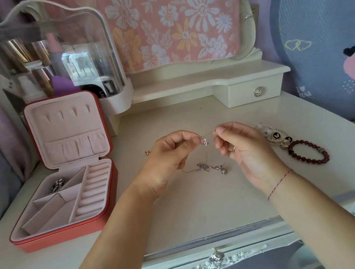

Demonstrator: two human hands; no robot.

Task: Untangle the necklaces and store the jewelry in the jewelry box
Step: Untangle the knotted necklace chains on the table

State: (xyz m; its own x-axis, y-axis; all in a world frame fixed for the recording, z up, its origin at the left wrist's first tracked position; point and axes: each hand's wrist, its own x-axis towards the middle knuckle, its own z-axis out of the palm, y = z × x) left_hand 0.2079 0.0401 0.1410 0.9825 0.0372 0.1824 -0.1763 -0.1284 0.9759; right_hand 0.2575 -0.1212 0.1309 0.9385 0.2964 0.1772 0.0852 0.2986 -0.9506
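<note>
Above the middle of the dressing table [206, 204], the person's left hand [171, 158] and right hand [244, 149] are raised close together. Each pinches one end of a short, taut run of thin chain [209, 132]. The left thumb and forefinger also hold a small silver pendant [204, 141]. The other fingers of both hands are curled in.

A fine strand drops from the hands to the knot of necklaces [209, 167], which lies on the tabletop just below, between the wrists. By my reading the knot is not yet freed.

A small gold piece [147, 152] lies just beyond the left hand. Toward the right edge are a red bead bracelet [308, 152] and, just beside it, a pale ornate band [273, 136]. Near the left edge stands the jewelry box [60, 237], lid up, with silver pieces [58, 185] in a back compartment.

Risks:
- The chain is very fine. Pulling the ends apart while the strand below is snagged would likely tighten the knot or break a link.
- Lifting higher could drag the whole knot across the table.
- The pendant could slip from the pinch.
</note>
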